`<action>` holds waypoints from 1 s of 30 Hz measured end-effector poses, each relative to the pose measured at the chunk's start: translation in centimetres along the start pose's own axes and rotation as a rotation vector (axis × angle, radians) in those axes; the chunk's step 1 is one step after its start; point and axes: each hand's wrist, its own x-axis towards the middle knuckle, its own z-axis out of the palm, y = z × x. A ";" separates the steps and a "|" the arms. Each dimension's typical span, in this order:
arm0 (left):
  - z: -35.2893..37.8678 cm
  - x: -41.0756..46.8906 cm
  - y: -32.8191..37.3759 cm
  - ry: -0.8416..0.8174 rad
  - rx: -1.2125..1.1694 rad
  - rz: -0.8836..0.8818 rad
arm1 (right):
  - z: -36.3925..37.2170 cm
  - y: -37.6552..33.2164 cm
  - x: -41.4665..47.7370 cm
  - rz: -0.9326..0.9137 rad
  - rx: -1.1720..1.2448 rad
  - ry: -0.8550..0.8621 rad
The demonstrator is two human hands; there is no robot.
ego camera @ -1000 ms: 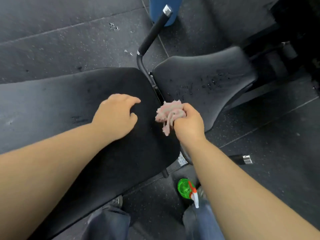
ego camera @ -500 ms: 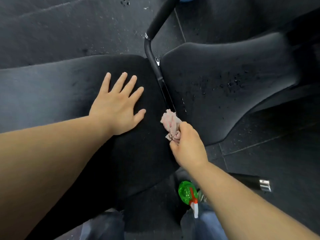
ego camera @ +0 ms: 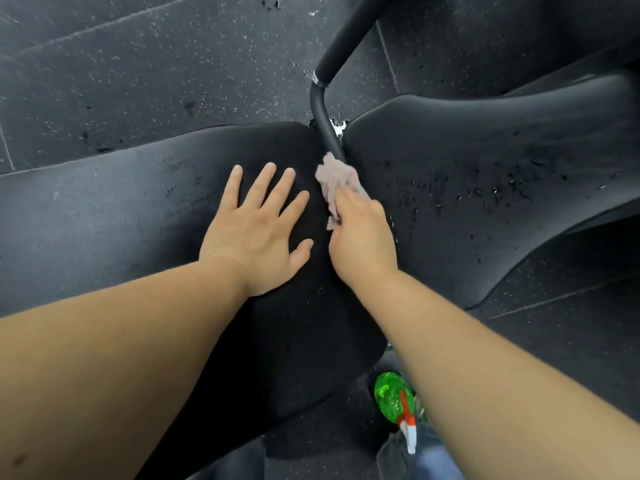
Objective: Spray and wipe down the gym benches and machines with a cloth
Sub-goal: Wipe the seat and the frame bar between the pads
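speckled black rubber floor (ego camera: 138,74) with pale tile seams (ego camera: 104,26)

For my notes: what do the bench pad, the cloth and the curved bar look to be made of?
Bench pad: probably black vinyl or faux-leather upholstery; smooth, slightly sheened.
Cloth: soft pale-pink fabric, possibly terry or microfibre; it crumples into loose folds.
Curved bar: likely black-painted metal tubing, given its smooth gloss; above a silver ring it carries a matte sleeve, perhaps foam or rubber.

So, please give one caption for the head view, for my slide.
Right hand wipes the gap of a black padded bench with a crumpled pink cloth; left hand rests flat.
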 end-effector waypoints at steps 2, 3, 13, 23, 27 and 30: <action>0.0 -0.1 0.1 -0.006 0.000 -0.003 | 0.3 1.4 -3.3 0.016 -0.051 -0.025; 0.0 -0.1 0.1 -0.004 0.000 -0.003 | 0.2 2.0 -4.9 0.026 -0.062 -0.026; -0.1 -0.2 0.1 -0.009 0.012 -0.013 | -4.9 0.4 -4.9 0.115 0.132 -0.019; 0.3 0.0 -0.1 0.017 -0.003 -0.012 | -3.0 -4.9 11.2 0.031 -0.027 -0.331; 0.5 0.1 -0.1 0.021 0.008 -0.011 | -4.3 -4.7 10.2 0.022 -0.172 -0.355; 0.5 0.1 0.0 0.025 0.008 -0.006 | -4.8 -4.2 8.0 0.011 -0.251 -0.355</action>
